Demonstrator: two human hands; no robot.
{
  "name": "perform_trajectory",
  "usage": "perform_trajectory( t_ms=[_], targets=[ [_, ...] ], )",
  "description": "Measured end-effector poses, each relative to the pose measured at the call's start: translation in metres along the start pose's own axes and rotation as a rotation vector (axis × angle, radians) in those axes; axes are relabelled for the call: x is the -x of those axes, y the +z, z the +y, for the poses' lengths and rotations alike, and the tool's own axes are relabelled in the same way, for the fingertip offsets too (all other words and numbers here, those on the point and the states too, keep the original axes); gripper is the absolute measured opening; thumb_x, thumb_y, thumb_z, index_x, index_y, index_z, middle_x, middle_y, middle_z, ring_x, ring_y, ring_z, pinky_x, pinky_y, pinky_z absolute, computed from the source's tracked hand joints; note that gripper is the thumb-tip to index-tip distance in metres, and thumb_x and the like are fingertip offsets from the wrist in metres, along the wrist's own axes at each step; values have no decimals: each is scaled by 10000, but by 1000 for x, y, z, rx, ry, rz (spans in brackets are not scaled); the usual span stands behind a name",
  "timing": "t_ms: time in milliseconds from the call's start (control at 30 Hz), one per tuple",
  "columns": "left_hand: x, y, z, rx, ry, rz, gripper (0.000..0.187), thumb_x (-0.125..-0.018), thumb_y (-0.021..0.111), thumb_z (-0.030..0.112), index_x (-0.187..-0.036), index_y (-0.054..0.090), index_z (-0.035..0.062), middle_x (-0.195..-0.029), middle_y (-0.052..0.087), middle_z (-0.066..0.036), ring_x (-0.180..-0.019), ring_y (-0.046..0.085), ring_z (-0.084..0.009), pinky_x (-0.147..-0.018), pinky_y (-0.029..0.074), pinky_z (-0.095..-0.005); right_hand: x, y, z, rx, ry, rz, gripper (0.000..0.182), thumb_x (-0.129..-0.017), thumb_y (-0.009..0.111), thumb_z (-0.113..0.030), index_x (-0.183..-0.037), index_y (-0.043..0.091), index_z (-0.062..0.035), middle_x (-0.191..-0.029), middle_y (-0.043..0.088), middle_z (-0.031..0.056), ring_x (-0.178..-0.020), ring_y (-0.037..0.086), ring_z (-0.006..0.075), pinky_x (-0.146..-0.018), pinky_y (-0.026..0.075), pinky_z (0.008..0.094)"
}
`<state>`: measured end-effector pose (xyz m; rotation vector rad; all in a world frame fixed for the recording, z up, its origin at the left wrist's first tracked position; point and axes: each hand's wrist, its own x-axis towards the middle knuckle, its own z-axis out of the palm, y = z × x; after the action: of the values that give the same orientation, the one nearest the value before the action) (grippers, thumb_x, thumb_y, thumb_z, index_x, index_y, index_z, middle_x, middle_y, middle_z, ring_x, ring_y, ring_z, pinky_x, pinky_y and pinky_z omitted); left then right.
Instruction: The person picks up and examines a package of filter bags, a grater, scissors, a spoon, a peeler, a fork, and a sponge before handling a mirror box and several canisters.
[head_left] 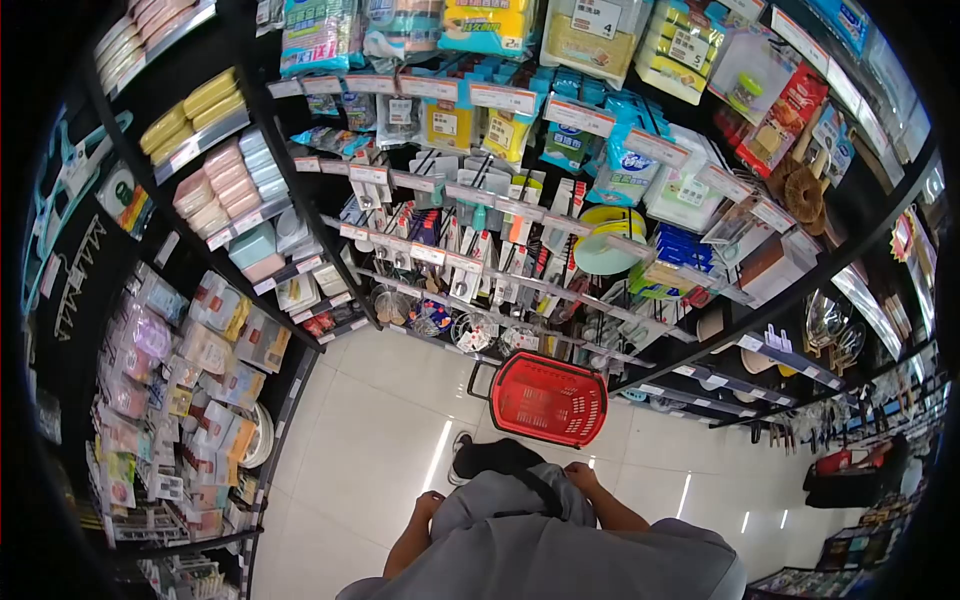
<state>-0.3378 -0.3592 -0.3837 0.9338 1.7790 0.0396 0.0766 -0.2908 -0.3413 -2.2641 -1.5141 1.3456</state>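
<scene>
My left hand (428, 503) is low at the left side of my grey clothing (490, 495), fingers turned in toward the cloth. On the other side, my right hand (580, 475) rests against the clothing at thigh height. Both hands are small in this view, and their fingertips are hidden against the cloth. A red shopping basket (548, 400) stands on the floor just ahead of my feet, its black handle (480, 380) out to the left. The right hand is the nearer one to the basket, apart from it. The basket's slotted bottom shows.
A shelf wall ahead carries packaged cleaning cloths (490, 25), hanging kitchen tools (480, 215) and strainers (475, 332). Stacked food boxes (205, 180) and bagged goods (210, 350) line the left. Pale tiles (350, 430) cover the floor. A person in dark clothes (850, 485) is far right.
</scene>
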Motion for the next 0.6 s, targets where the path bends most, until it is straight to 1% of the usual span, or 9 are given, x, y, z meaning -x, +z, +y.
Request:
perform_trajectory(
  t_ms=[67,167,200,267,300,433,500,533,600],
  targets=[
    [-4,-9,-6,-35,1,-31,440,-656,668,430,-912,671,72,-907,650,-172,-883,628,-254,-786,491,-312,-6,-2,-14,-1,-6,-14,332,-704,657,-318,-908,657,-56,-852,660,107,-809,631,212,-726,495,324],
    [-17,-16,-11,-106,-40,66,305,-658,627,336,-840,681,97,-881,656,-147,-850,630,-255,-776,498,-317,-19,-7,-27,-20,15,-69,325,-715,635,-313,-923,655,-63,-861,663,106,-798,643,203,-719,510,314],
    [-19,-23,-8,-46,-9,29,297,-686,597,295,-865,664,67,-811,661,-144,-734,651,-223,-676,529,-316,-20,-10,-33,-102,58,-101,317,-708,639,-298,-921,655,-64,-844,662,100,-744,644,181,-663,517,304],
    [-26,-32,0,108,-42,4,281,-698,586,264,-879,654,59,-768,659,-139,-680,652,-208,-627,534,-311,-27,-9,-37,-168,86,-128,291,-703,638,-254,-918,652,-59,-805,658,98,-609,631,141,-520,515,275],
    [-29,-38,4,260,-66,-28,267,-710,575,232,-892,645,50,-725,657,-134,-627,652,-194,-579,538,-306,-30,-7,-36,-170,81,-138,291,-703,638,-254,-918,652,-59,-805,658,98,-609,631,141,-520,515,275],
    [-42,-54,17,320,-8,19,219,-741,561,183,-906,639,62,-694,657,-113,-629,657,-173,-550,538,-304,-58,8,-20,130,-5,-179,293,-707,611,-290,-942,664,-124,-870,661,79,-769,641,215,-690,519,335],
    [-39,-62,28,335,-36,0,210,-746,564,180,-907,639,67,-731,661,-120,-637,659,-177,-554,538,-301,-79,15,-13,933,-537,-379,255,-723,572,-310,-908,685,-176,-966,646,67,-909,610,236,-790,487,346],
    [-43,-64,26,331,-31,-3,211,-752,567,182,-912,636,62,-772,662,-129,-644,659,-185,-553,538,-304,-87,16,-12,783,-489,-400,254,-743,542,-310,-926,683,-203,-1024,626,70,-979,579,242,-814,476,345],
    [-44,-66,25,328,-41,14,216,-752,567,184,-916,635,60,-772,661,-129,-645,659,-186,-551,538,-304,-89,11,-30,638,-426,-365,261,-735,547,-300,-911,682,-163,-970,641,78,-927,597,217,-793,476,333]
  ],
)
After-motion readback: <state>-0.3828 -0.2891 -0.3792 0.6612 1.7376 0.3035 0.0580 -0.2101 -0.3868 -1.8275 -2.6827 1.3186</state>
